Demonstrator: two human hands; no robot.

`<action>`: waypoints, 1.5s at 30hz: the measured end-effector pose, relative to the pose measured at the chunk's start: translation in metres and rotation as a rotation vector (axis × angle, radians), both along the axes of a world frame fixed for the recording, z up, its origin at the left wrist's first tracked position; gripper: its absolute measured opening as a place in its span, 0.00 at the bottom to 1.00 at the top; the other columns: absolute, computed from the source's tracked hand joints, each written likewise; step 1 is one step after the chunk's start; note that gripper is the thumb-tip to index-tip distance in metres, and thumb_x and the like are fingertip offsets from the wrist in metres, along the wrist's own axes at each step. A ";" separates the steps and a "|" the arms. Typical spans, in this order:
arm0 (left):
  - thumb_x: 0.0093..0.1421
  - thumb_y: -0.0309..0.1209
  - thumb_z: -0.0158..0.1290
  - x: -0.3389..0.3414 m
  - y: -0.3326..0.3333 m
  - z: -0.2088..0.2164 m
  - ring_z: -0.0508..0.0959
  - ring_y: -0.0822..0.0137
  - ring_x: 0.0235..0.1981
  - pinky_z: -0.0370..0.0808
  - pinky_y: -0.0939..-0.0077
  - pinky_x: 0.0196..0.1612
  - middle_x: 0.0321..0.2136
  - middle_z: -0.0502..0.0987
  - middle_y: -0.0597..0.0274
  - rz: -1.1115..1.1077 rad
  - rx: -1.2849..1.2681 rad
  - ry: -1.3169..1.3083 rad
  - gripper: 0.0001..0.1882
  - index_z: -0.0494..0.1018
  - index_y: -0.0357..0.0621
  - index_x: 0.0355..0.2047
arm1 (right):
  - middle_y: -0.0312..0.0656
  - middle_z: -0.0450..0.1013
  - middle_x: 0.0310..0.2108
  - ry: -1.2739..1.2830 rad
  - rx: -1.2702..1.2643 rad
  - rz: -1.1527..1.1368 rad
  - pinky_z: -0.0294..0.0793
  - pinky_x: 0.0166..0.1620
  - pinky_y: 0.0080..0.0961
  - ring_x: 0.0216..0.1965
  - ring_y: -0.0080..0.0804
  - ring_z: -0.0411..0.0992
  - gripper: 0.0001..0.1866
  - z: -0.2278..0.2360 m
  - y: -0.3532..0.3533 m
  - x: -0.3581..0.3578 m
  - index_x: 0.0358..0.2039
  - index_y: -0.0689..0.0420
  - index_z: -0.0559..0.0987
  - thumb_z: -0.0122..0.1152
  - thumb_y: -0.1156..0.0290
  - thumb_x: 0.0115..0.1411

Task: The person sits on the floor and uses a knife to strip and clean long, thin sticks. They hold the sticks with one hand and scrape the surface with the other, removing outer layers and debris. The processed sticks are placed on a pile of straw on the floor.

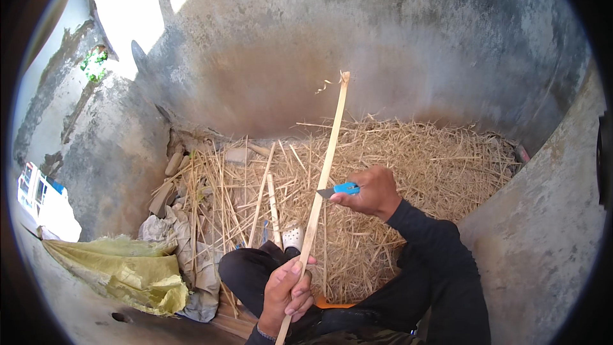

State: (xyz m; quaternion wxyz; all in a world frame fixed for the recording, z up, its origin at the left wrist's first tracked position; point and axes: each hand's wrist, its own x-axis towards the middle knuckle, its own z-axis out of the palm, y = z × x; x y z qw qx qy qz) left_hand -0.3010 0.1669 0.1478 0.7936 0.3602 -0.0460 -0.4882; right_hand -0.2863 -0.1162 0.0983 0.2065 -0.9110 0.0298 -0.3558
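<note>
My left hand [287, 291] is closed round the lower part of a long, pale strip of split bamboo or wood [330, 144], which slants up and away from me. My right hand [372, 193] grips a blue-handled knife [347, 188]. Its short dark blade meets the strip about midway along. A thin curled shaving [323, 87] shows beside the strip's far end.
Straw-like shavings [434, 166] cover the floor up to a stained concrete wall [383, 38]. More strips [272, 201] lie left of centre, near a white clog [292, 236]. A yellow-green woven sack [121, 268] lies at the lower left, beside grey cloth [201, 281].
</note>
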 end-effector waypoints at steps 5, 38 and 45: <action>0.70 0.34 0.37 -0.003 0.003 -0.004 0.55 0.81 0.04 0.55 0.85 0.08 0.15 0.59 0.69 -0.013 -0.044 0.023 0.18 0.61 0.31 0.52 | 0.34 0.61 0.04 -0.067 -0.081 0.095 0.61 0.14 0.30 0.06 0.32 0.63 0.40 0.009 0.018 -0.008 0.05 0.51 0.70 0.52 0.23 0.46; 0.71 0.36 0.38 -0.027 0.010 0.000 0.56 0.82 0.07 0.57 0.87 0.11 0.17 0.61 0.70 -0.206 0.199 -0.077 0.20 0.62 0.31 0.54 | 0.44 0.65 0.09 0.087 0.066 -0.695 0.65 0.18 0.39 0.13 0.41 0.69 0.45 -0.026 -0.166 0.027 0.12 0.59 0.75 0.45 0.22 0.48; 0.70 0.35 0.39 -0.021 0.003 -0.007 0.55 0.81 0.05 0.57 0.85 0.08 0.14 0.61 0.70 -0.095 0.253 -0.176 0.18 0.64 0.29 0.50 | 0.29 0.49 0.07 0.569 1.486 0.165 0.48 0.14 0.24 0.09 0.20 0.49 0.40 -0.012 -0.120 0.028 0.08 0.50 0.58 0.36 0.24 0.55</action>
